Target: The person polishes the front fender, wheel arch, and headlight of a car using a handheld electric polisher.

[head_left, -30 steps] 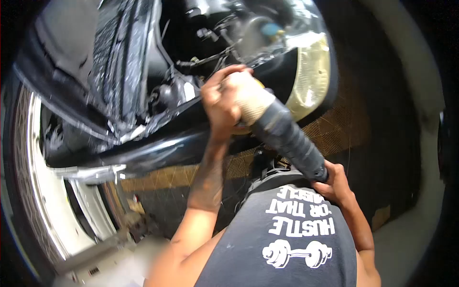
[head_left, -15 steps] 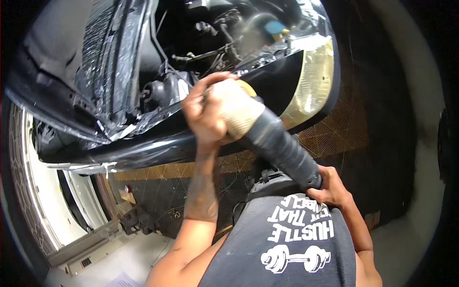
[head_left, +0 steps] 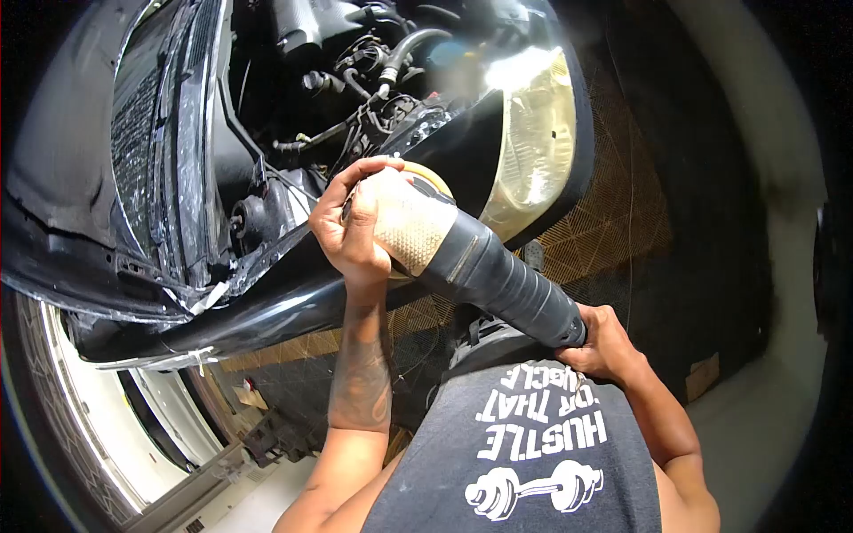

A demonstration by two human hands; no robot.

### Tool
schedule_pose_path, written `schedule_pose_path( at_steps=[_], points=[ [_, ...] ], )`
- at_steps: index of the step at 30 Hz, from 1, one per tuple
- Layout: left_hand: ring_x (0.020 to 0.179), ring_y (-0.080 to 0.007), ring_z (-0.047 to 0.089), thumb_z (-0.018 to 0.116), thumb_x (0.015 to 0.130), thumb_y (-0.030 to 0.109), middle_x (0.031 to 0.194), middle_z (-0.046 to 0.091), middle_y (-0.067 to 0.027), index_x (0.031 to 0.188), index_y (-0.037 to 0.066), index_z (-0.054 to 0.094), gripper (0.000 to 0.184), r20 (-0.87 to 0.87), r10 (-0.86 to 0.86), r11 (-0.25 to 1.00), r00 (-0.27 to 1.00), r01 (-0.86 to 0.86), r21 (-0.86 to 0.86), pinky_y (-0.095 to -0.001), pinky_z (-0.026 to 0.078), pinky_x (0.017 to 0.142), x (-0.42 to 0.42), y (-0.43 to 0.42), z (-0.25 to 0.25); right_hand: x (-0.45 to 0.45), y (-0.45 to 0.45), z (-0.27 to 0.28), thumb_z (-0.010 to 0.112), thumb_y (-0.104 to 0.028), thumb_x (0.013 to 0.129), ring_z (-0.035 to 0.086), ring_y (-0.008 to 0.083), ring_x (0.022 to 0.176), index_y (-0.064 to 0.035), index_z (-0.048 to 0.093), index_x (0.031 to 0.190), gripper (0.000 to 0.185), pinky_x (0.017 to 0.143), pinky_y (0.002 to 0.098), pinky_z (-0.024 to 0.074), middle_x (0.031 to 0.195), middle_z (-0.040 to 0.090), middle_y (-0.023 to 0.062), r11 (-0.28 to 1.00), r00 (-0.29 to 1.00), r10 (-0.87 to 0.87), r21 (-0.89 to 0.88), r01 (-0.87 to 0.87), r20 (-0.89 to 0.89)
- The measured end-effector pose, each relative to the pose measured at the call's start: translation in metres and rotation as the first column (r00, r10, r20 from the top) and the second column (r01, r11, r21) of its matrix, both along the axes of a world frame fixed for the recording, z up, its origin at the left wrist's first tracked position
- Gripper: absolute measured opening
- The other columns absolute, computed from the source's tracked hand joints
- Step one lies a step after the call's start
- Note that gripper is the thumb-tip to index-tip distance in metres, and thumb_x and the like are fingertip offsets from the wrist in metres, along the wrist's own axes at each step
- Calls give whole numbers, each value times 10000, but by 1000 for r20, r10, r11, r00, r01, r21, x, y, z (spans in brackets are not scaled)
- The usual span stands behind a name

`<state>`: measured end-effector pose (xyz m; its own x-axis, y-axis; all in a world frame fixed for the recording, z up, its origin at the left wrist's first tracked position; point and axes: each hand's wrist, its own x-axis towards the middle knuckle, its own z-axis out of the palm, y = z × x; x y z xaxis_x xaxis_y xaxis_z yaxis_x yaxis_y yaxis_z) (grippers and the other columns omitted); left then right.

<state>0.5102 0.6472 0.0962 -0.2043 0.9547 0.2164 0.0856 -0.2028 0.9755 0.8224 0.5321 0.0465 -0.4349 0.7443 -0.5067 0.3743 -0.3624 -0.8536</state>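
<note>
A polisher-like power tool [head_left: 506, 284] with a black, tape-wrapped body and a tan textured head lies diagonally across the middle. My left hand [head_left: 355, 226] is wrapped over its head, beside the black fender of a car [head_left: 275, 298]. Around the rear end of the body, close to my waist, my right hand [head_left: 604, 342] is closed. A yellow pad edge [head_left: 425, 176] shows past the head, at the fender surface; most of the pad is hidden under the tool. To the right of the head is the yellowed headlight [head_left: 533, 142].
Beyond the fender, the open engine bay [head_left: 355, 98] shows hoses and wires. Plastic film covers parts near the windshield [head_left: 142, 133]. Black and tan patterned floor tiles [head_left: 613, 213] lie below the car. At lower left stands a white vehicle [head_left: 107, 426].
The tool, held in both hands, has shifted left and slightly down in the view. The car also appears farther left as the camera view moved. Both hands keep their hold.
</note>
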Motion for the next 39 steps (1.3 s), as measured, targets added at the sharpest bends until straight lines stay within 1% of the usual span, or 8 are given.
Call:
schedule_pose_path(
  at_steps=[5, 7, 19, 22, 29, 33, 35, 39],
  points=[
    [898, -271, 722, 451, 953, 149, 1033, 716, -230, 1130, -108, 641, 365, -9, -49, 998, 999, 48, -39, -367, 574, 860, 22, 22, -3, 10, 1, -1, 766, -129, 668, 746, 241, 782, 25, 697, 989, 362, 756, 355, 564, 826, 736, 197, 999, 999, -38, 24, 38, 24],
    [902, -272, 722, 453, 959, 155, 1036, 716, -228, 1129, -109, 642, 366, 2, -96, 994, 995, 96, -43, -367, 575, 863, 29, 33, -8, 15, 3, -3, 760, -109, 702, 654, 96, 824, 73, 688, 978, 338, 751, 319, 560, 838, 748, 146, 999, 998, -36, 5, 36, 57],
    [859, -234, 724, 477, 931, 141, 952, 741, -200, 1072, -126, 667, 357, -34, -264, 964, 964, 263, -33, -326, 576, 826, 77, 121, -43, 38, 25, -20, 724, -140, 721, 583, 82, 703, 56, 653, 862, 252, 663, 323, 522, 701, 676, 99, 984, 982, -169, 78, 163, 88],
    [878, -221, 727, 482, 951, 140, 955, 746, -186, 1053, -101, 686, 332, -506, -230, 918, 832, 357, 170, -309, 572, 835, 86, 152, -55, 41, 36, -21, 723, -142, 729, 553, 82, 700, 41, 644, 854, 235, 668, 322, 509, 708, 650, 59, 978, 977, -205, 63, 201, 59],
    [880, -220, 739, 486, 976, 124, 965, 748, -185, 1058, -93, 687, 307, -584, -226, 898, 780, 400, 186, -303, 588, 814, 92, 156, -55, 42, 36, -25, 719, -138, 738, 536, 74, 682, 34, 637, 835, 214, 644, 302, 494, 691, 628, 37, 976, 978, -205, 76, 202, 38],
    [876, -219, 741, 479, 960, 107, 976, 747, -190, 1061, -101, 689, 313, -571, -214, 898, 793, 389, 204, -308, 592, 800, 78, 139, -45, 36, 32, -24, 729, -149, 711, 671, 166, 684, 44, 684, 888, 265, 698, 347, 547, 737, 701, 142, 983, 984, -175, 67, 171, 46],
    [867, -221, 739, 482, 953, 112, 979, 746, -197, 1067, -108, 683, 319, -195, -288, 953, 937, 301, 37, -311, 591, 801, 72, 130, -43, 32, 30, -18, 733, -144, 704, 681, 172, 688, 50, 681, 890, 273, 701, 347, 549, 741, 703, 155, 979, 985, -172, 119, 167, 30],
    [861, -246, 734, 474, 937, 134, 981, 739, -214, 1111, -116, 660, 357, -93, -277, 961, 956, 274, -43, -338, 586, 813, 60, 115, -33, 27, 26, -16, 729, -140, 693, 701, 198, 692, 55, 679, 903, 291, 707, 351, 554, 756, 709, 186, 988, 989, -139, 76, 134, 54]
  ],
)
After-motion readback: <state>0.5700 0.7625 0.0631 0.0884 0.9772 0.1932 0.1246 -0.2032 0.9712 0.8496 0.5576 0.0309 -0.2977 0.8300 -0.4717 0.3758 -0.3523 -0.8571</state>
